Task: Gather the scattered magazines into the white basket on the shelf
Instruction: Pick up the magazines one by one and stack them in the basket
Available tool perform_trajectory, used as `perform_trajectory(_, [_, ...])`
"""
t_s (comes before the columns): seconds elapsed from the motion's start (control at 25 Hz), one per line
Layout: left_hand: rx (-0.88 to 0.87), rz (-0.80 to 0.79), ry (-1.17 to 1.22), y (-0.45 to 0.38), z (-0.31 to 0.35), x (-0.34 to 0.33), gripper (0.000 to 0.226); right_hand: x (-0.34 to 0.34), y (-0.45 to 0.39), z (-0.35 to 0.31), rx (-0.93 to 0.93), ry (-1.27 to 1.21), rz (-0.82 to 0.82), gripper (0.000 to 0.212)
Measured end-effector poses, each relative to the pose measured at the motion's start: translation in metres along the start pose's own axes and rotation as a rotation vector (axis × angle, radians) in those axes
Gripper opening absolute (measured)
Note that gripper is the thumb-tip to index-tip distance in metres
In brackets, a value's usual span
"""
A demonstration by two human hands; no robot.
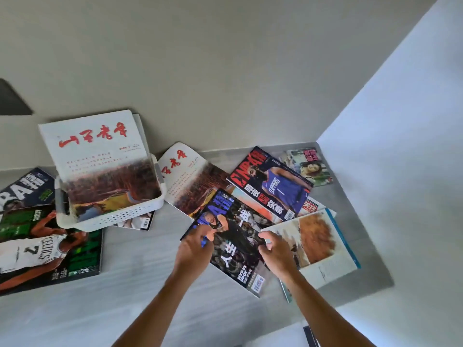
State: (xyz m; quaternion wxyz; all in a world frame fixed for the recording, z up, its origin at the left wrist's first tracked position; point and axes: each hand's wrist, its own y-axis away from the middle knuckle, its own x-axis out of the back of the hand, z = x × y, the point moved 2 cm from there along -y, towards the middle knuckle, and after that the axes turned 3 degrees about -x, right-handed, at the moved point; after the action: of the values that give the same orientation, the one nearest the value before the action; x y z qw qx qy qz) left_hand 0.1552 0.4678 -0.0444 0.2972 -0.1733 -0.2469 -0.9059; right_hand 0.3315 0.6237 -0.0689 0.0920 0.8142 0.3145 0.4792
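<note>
On the shelf (pixel 130 266), two hands' fingers (pixel 200 234) grip one dark magazine (pixel 234 242); one basket (pixel 112 216).

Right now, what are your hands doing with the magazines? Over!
Left hand and right hand both on the dark basketball magazine, grip unclear. White basket holds one magazine already. Dark magazine overlaps others; several still scattered.

A plain beige wall (pixel 225 71) rises in front of me, meeting a brighter white side panel (pixel 400 146) on my right. A dark shape (pixel 12 98) juts in at far left; I can't tell what it is.
</note>
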Motion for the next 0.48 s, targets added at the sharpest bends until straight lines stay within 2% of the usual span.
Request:
perform_trajectory(0.08, [0.003, -0.158, -0.025, 0.005, 0.015, -0.059, 0.037, 0.033, -0.006, 0.06, -0.117, 0.116, 0.051, 0.044])
perform_trajectory(0.16, [0.008, -0.212, -0.055, 0.006, 0.025, -0.1, 0.039, 0.046, -0.006, 0.104, -0.231, 0.277, -0.009, 0.067])
perform_trajectory(0.2, [0.014, -0.225, -0.076, 0.004, 0.03, -0.119, 0.041, 0.047, -0.005, 0.12, -0.243, 0.371, -0.051, 0.079])
perform_trajectory(0.28, [0.075, -0.242, -0.089, -0.001, 0.037, -0.147, 0.05, 0.035, 0.002, 0.132, -0.121, 0.509, -0.072, 0.089])
perform_trajectory(0.36, [0.211, -0.18, -0.097, -0.007, 0.037, -0.159, 0.064, 0.013, 0.015, 0.126, 0.059, 0.526, -0.072, 0.087])
perform_trajectory(0.44, [0.389, 0.034, -0.031, -0.015, 0.03, -0.153, 0.077, -0.004, 0.027, 0.117, 0.169, 0.495, -0.104, 0.085])
perform_trajectory(0.48, [0.483, 0.144, 0.087, -0.018, 0.026, -0.145, 0.075, -0.008, 0.029, 0.116, 0.208, 0.48, -0.117, 0.085])
